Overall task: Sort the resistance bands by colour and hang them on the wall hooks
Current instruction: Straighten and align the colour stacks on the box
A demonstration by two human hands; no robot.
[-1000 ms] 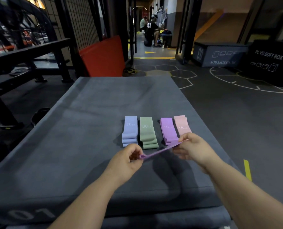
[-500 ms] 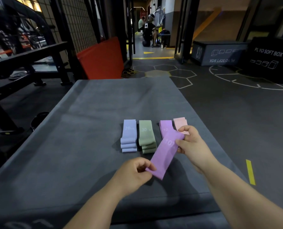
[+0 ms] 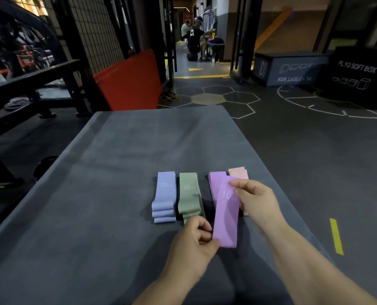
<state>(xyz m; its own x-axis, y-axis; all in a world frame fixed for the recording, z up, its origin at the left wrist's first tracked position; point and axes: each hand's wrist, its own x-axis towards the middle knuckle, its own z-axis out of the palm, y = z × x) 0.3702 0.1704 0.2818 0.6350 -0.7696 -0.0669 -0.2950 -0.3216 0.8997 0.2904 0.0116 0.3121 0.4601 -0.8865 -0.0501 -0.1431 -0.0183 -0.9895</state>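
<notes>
**Reporter:** Where is the band in this shot?

**Me:** I hold a purple band [image 3: 226,216], marked 10, flat above the grey padded platform [image 3: 117,194]. My left hand [image 3: 194,241] pinches its near end. My right hand [image 3: 257,202] pinches its far edge, just over the purple stack [image 3: 214,183].

**Reporter:** And the others?

**Me:** Four stacks lie side by side on the platform: the blue stack [image 3: 164,194], marked 20, the green stack [image 3: 188,197], marked 30, then the purple one and the pink stack [image 3: 238,172], partly hidden behind my right hand.

**Reporter:** The room?

**Me:** A dim gym. A red mat [image 3: 130,82] leans by a wire grid wall [image 3: 95,29] on the left, beside a black rack [image 3: 29,80]. White hexagon lines [image 3: 240,100] mark the dark floor beyond the platform, and a yellow strip of tape [image 3: 336,236] lies to the right. A grey box [image 3: 288,69] and a black box [image 3: 357,78], both lettered "PLYO SOFT BOX", stand at the far right. People [image 3: 194,40] are gathered in a lit corridor [image 3: 183,62] straight ahead.
</notes>
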